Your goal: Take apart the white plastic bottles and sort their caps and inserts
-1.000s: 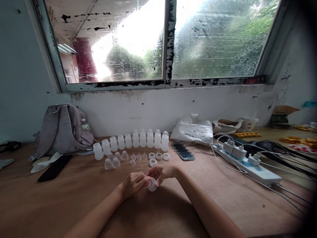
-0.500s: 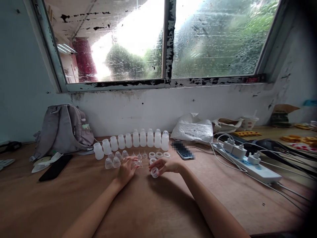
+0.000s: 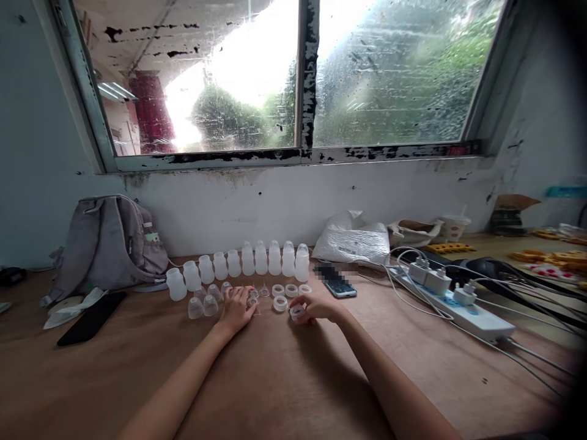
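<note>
My right hand (image 3: 316, 308) pinches a white bottle collar ring (image 3: 297, 313) low over the wooden table. Beside it, more white rings (image 3: 280, 304) lie in two short rows. My left hand (image 3: 236, 310) rests lower-left of the clear bottle nipples, its fingers and thumb closed round one clear nipple (image 3: 252, 297); the fingers partly hide it. Another clear nipple (image 3: 264, 291) stands just behind. Several clear dome caps (image 3: 210, 305) sit left of my left hand. At the back runs a row of frosted baby bottles (image 3: 233, 263), those on the right with clear caps on.
On the left are a grey backpack (image 3: 107, 244) and a black phone-like slab (image 3: 92, 319). A phone (image 3: 340, 284) lies right of the rings. Farther right are a silver plastic mailer (image 3: 353, 241) and a white power strip (image 3: 458, 308) with chargers and trailing cables.
My right hand has shifted right with the collar ring and lowered it beside the other rings, the ring now tilted flatter. My left hand has closed in on the nipple. The view has swung slightly.
</note>
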Demonstrator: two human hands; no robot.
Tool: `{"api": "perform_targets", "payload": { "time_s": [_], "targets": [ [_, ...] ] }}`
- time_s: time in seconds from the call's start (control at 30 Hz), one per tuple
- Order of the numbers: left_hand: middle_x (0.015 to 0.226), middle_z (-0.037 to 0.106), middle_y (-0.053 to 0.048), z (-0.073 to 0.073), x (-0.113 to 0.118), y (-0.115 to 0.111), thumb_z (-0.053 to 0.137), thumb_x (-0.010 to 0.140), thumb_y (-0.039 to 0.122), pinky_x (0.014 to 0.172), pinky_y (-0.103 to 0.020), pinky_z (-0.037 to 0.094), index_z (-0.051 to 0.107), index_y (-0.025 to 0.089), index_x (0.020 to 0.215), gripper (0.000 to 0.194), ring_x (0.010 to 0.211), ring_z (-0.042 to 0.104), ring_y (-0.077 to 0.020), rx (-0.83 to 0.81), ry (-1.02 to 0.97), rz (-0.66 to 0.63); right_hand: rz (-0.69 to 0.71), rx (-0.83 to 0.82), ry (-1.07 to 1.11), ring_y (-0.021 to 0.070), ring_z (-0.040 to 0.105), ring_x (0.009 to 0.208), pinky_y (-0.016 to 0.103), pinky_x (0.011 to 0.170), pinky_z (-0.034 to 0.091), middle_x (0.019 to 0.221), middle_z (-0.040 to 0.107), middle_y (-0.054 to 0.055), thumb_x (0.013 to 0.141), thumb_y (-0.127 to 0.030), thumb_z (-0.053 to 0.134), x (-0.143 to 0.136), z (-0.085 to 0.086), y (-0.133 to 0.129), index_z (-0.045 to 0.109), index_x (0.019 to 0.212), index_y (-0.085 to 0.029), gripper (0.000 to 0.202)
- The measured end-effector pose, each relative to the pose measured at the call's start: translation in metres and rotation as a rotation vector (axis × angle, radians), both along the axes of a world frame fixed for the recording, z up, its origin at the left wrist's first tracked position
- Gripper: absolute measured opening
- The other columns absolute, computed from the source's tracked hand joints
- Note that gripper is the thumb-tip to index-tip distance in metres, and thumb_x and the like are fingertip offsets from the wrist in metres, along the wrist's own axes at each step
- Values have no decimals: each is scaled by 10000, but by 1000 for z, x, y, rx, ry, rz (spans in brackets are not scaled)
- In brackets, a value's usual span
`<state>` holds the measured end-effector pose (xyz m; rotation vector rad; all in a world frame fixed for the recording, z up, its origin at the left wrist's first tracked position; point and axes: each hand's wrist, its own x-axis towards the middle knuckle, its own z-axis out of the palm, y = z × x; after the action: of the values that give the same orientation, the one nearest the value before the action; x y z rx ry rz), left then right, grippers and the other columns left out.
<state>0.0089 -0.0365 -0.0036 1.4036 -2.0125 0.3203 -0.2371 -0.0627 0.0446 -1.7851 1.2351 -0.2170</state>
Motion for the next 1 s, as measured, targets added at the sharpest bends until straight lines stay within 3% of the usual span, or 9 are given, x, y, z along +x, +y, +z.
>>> {"api": "perform_targets", "payload": {
  "time_s": [0.13,0.23,0.37,0.53,0.83,1.0],
  "targets": [
    [1112,507,-83,1,4,2,533,720,261,901,-383,293,469,191,1056,348,1047,448,-227,-69,69,18,-53,-264,112,142,525,679,212,540,402,806,528,25,495,-244,720,2,-11,-8,591,935,-183,463],
    [1105,492,-85,1,8,3,555,699,282,874,-399,322,543,203,951,265,1026,452,-247,-53,85,73,-88,-360,158,169,520,751,224,583,398,861,512,39,491,-272,712,1,-16,-11,568,949,-173,490],
    [1159,463,-93,-3,8,2,566,698,302,900,-455,280,622,203,782,141,1079,403,-285,-49,21,99,-97,-318,163,168,519,731,226,571,390,786,511,13,460,-259,721,-2,-14,-10,516,952,-179,539],
    [1170,473,-98,-7,6,0,543,732,295,926,-463,247,630,191,754,138,1109,377,-274,-74,-46,83,-105,-156,137,107,490,447,207,414,356,600,486,-56,511,-210,671,-2,-16,-9,430,945,-203,497],
    [1135,496,-99,-5,5,0,540,741,330,920,-447,263,598,182,738,159,1091,396,-264,-88,-86,68,-182,-234,78,71,436,355,168,327,308,595,483,-57,594,-171,602,2,-26,-12,342,853,-216,370],
    [1143,496,-94,-1,3,4,513,765,343,931,-435,247,565,194,897,205,1087,413,-250,-133,-54,66,-213,-272,88,66,432,362,180,328,313,664,481,-38,617,-171,580,3,-25,-12,327,838,-213,338]
  ]
}}
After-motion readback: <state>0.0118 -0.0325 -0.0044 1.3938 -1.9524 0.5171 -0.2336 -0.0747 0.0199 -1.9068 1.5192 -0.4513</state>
